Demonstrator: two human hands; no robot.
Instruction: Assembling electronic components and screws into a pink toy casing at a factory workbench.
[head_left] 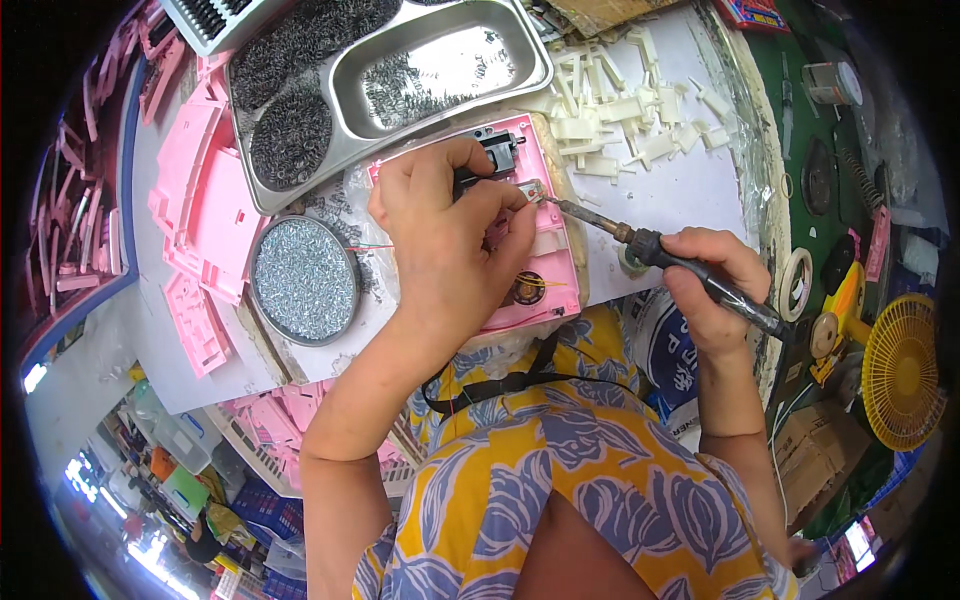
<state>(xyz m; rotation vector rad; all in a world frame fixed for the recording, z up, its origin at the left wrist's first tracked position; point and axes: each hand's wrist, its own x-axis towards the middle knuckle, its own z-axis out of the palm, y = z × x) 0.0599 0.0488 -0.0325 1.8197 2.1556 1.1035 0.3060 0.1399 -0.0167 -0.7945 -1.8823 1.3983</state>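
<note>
My right hand grips a soldering iron by its dark handle. The iron's tip points left and meets a small metal part in an open pink plastic housing. Over that housing, my left hand is closed, thumb and fingertips pinched beside the iron's tip; what they pinch is too small to make out. Thin red and green wires run out from behind this hand. A black mechanism sits in the housing's upper part, and a round part with yellow wires lies lower down.
Beyond the housing stands a metal tray of dark springs. A round tin of small silvery pieces and pink plastic shells are at left. Cream plastic parts lie at far right. A yellow fan is beyond my right arm.
</note>
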